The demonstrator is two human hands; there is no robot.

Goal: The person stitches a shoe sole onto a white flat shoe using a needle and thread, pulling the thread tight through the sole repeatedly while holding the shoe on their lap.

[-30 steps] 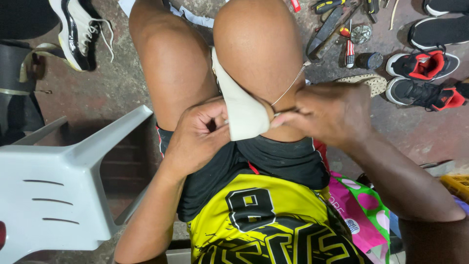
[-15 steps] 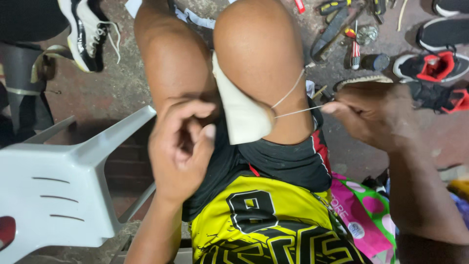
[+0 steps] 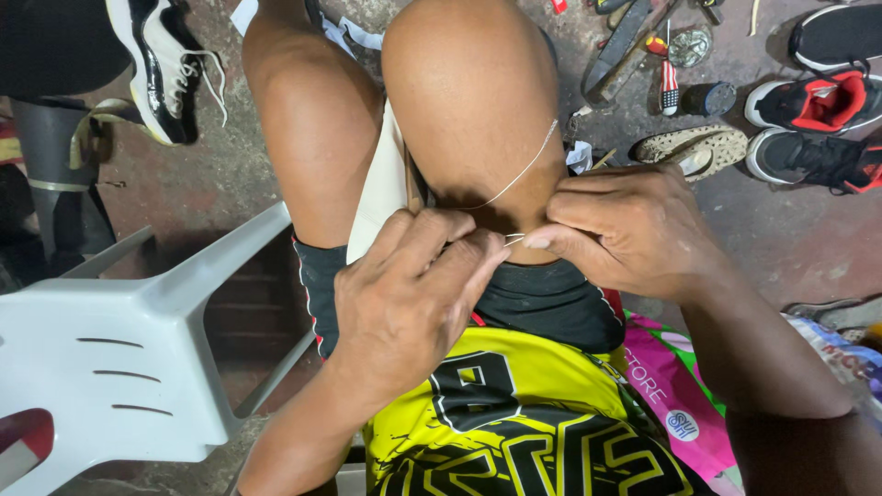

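Note:
I sit with my bare knees up and a white shoe piece [image 3: 378, 197] clamped between my thighs. My left hand [image 3: 409, 294] covers its near end, fingers curled on it. My right hand [image 3: 625, 230] pinches a thin needle [image 3: 514, 240] at the fingertips, right beside my left fingers. A pale thread [image 3: 524, 172] runs from the needle up across my right knee.
A white plastic chair [image 3: 119, 349] stands at my left. A black and white sneaker [image 3: 165, 64] lies at top left. Red and black shoes [image 3: 813, 101], a shoe sole [image 3: 694, 147] and tools lie on the floor at top right. A pink bag [image 3: 675, 390] sits by my right hip.
My right hand came back in from the right, where it had drawn the thread out. My left hand closed again over the white piece. The two hands now meet at the needle.

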